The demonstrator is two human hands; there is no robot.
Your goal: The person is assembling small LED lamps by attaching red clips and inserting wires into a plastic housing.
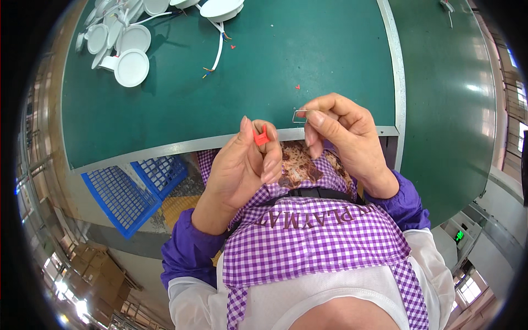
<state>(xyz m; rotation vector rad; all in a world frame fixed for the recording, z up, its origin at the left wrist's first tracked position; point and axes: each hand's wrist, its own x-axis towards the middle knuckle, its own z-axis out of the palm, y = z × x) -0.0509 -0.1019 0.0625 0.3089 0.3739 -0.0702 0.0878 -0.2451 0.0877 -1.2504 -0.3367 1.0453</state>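
Between the thumb and fingers of my left hand [242, 159] is a small red plastic clip [260, 136] with two prongs pointing up. My right hand [344, 126] pinches a thin bent metal wire piece [297, 116], shaped like an open rectangle. Both hands hover by the near edge of the green table [247, 104], apart from each other. The clip and the wire piece do not touch. A tiny red scrap [298, 87] lies on the table just beyond my right hand.
White round lamp-like discs [132, 67] with cables are heaped at the far left. A white cable [219, 52] with bare coloured wire ends runs toward me from another disc [221, 9]. Blue plastic crates [124, 198] stand below the table's left edge. A second green surface [440, 99] lies right.
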